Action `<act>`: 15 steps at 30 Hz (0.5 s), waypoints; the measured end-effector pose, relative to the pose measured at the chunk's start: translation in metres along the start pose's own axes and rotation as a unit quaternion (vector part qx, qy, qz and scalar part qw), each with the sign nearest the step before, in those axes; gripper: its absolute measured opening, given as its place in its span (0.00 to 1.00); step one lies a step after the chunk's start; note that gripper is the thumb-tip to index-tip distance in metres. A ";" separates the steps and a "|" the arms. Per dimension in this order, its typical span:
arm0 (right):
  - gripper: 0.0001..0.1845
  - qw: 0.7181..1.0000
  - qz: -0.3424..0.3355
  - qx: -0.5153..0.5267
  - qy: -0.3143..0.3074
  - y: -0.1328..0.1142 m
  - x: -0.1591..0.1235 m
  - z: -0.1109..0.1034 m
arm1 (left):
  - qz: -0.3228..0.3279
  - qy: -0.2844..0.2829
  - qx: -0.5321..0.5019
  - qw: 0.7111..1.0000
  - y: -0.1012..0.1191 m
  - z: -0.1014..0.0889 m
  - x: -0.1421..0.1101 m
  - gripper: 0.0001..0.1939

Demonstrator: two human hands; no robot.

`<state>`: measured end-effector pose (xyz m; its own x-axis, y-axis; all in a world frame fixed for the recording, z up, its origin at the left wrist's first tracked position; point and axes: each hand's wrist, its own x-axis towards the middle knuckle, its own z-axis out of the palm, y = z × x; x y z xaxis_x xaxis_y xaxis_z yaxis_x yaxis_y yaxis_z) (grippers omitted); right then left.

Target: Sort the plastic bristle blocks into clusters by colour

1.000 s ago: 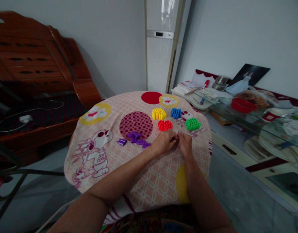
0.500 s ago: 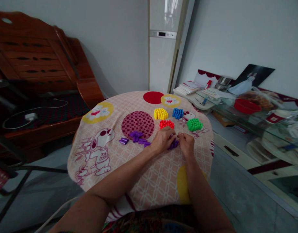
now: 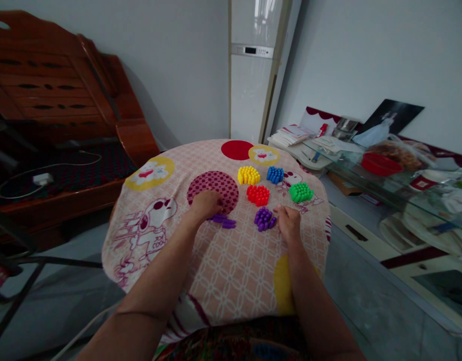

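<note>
On the left, my left hand point(image 3: 206, 203) reaches down over loose purple plastic pieces point(image 3: 224, 220), slim and peg-like, lying on their sides. Its fingers curl under, and their tips are hidden from view. My right hand point(image 3: 289, 221) rests on the cloth with thumb and fingers drawn together, right beside a tight purple cluster point(image 3: 263, 219) of upright pieces. Whether something small is inside its fingers cannot be made out. Beyond stand similar groups of upright pieces: red point(image 3: 258, 195), yellow point(image 3: 248, 175), blue point(image 3: 275, 174) and green point(image 3: 300, 192).
A patterned cloth point(image 3: 231, 271) covers the round table. To the right, a glass-topped cabinet carries papers point(image 3: 291, 134), a red bowl point(image 3: 381, 164) and bags. A wooden bench point(image 3: 54, 95) stands at the left, and a tall white appliance point(image 3: 249, 90) fills the far corner.
My left hand has moved left from the purple cluster to the loose purple pieces, uncovering the cluster and the red group. My right hand has stayed nearly where it was.
</note>
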<state>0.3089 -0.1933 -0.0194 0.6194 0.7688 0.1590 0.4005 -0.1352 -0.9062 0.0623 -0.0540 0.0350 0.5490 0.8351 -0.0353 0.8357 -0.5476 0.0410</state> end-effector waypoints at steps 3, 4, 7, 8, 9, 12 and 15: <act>0.28 0.998 0.040 0.006 -0.053 -0.005 -0.005 -0.001 | 0.008 0.014 -0.003 1.000 0.001 0.001 -0.001 0.14; 0.28 0.997 0.044 0.004 -0.064 -0.006 -0.006 -0.001 | 0.012 0.017 -0.004 1.000 0.001 0.001 -0.001 0.14; 0.28 0.996 0.052 -0.006 -0.078 -0.009 -0.008 -0.002 | 0.016 0.018 -0.013 1.000 -0.001 0.002 -0.001 0.14; 0.28 0.995 0.055 -0.008 -0.082 -0.009 -0.008 -0.002 | 0.015 0.017 -0.017 1.000 -0.002 0.002 -0.002 0.15; 0.28 0.995 0.059 -0.009 -0.084 -0.009 -0.008 -0.001 | 0.013 0.015 -0.020 1.000 -0.003 0.002 -0.002 0.14; 0.28 0.994 0.060 -0.005 -0.086 -0.007 -0.007 -0.001 | 0.011 0.017 -0.024 1.000 -0.002 -0.002 -0.002 0.13; 0.28 0.995 0.049 0.003 -0.083 -0.006 -0.007 -0.001 | 0.031 0.027 -0.073 0.996 0.004 -0.010 -0.002 0.12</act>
<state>0.3030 -0.1988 -0.0149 0.5354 0.8446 0.0030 0.3386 -0.2114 -0.9169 0.0647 -0.0573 0.0450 0.5938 0.8042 0.0255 0.7875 -0.5874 0.1866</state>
